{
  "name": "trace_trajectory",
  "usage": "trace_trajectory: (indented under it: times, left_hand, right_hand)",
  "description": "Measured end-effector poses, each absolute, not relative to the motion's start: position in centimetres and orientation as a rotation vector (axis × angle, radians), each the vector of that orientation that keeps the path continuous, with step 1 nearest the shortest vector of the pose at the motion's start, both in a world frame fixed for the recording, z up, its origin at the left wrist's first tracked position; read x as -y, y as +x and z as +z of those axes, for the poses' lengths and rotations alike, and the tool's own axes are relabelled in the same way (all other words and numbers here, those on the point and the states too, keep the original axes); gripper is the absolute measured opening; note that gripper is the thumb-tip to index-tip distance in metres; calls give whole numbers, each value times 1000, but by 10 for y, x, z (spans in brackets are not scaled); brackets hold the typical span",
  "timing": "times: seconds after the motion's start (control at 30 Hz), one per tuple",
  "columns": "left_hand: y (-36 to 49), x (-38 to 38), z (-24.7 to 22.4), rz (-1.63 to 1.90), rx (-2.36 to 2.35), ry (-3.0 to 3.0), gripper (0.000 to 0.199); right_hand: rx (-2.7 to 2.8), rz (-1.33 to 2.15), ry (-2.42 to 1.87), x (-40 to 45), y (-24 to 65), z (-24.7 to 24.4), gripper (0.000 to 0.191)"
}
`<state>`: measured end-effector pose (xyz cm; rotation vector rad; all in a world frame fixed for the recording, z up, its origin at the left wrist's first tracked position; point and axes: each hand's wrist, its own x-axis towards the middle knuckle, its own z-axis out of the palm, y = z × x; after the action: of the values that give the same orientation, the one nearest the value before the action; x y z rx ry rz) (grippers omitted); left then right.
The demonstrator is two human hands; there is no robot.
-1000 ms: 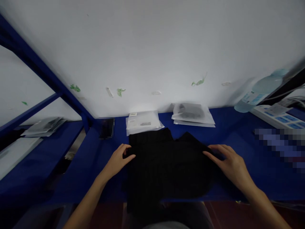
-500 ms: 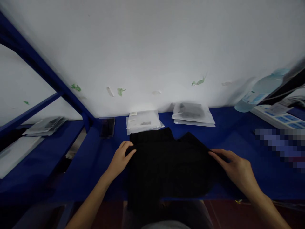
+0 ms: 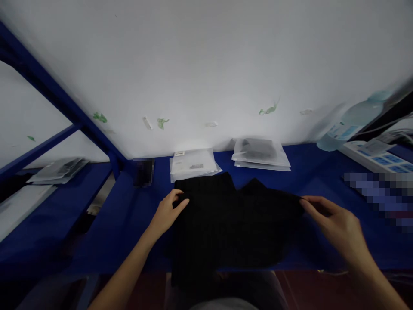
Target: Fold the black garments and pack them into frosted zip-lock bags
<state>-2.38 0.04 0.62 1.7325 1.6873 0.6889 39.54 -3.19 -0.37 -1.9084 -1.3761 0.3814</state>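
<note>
A black garment (image 3: 232,224), its exact kind unclear in the dark cloth, lies spread on the blue table and hangs over the front edge. At its upper left edge is my left hand (image 3: 166,217), thumb and fingers closed on the cloth. My right hand (image 3: 338,224) pinches the garment's right corner between thumb and fingertips and pulls it out sideways, a little raised. Just behind the cloth lies a white plastic packet (image 3: 193,161) with a printed label, its front edge partly covered by the garment.
Zip bags (image 3: 261,153) with something dark inside lie by the wall. To the right are a large clear bottle (image 3: 351,120), a white power strip (image 3: 377,157) and a blurred-out item. A dark item (image 3: 144,172) sits near the blue frame post (image 3: 74,116). More packets (image 3: 60,170) lie at left.
My right hand has moved right and slightly up, drawing the garment's right corner outward. My left hand has shifted slightly right on the cloth.
</note>
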Motion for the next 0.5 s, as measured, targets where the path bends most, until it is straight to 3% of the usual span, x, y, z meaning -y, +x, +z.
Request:
trace_trajectory:
  times: [0.3, 0.5]
  left_hand:
    - [-31, 9, 6, 628, -1739, 1640, 37]
    - [-25, 12, 6, 712, -1703, 1555, 32]
  right_hand:
    - [1446, 902, -1762, 32, 399, -19, 46]
    - [1307, 848, -1744, 31, 386, 2, 41]
